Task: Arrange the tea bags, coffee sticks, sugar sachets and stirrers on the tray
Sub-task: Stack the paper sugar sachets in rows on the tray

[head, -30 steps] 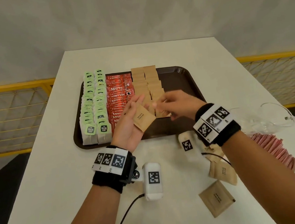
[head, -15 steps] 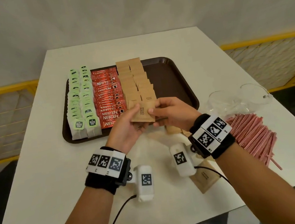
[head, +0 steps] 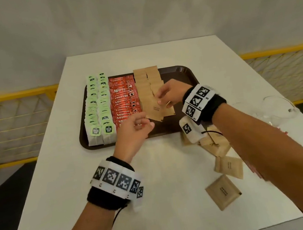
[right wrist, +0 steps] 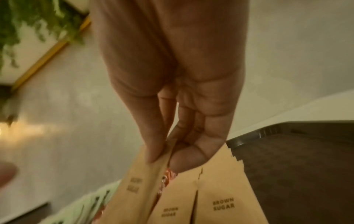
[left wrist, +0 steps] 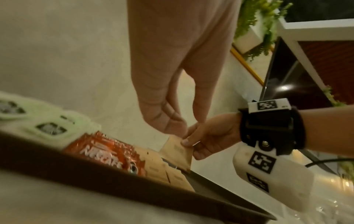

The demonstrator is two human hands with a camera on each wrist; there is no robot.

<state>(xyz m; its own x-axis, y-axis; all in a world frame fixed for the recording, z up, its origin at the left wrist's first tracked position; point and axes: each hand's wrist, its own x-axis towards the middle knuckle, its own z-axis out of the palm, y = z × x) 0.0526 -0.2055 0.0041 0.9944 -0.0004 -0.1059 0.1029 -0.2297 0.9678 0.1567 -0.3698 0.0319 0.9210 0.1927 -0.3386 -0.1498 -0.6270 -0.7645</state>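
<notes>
Where tea bags (head: 98, 110) fill tray (head: 183, 72), coffee sticks (head: 124, 101) beside

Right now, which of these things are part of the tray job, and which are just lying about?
Part of the job:
- tray
- tea bags
- coffee sticks
- brown sugar sachets in rows
- sachet pinched by the right hand
- loose sachets on the table
- left hand, holding nothing

Just lying about:
- clear glass cups
- yellow railing
</notes>
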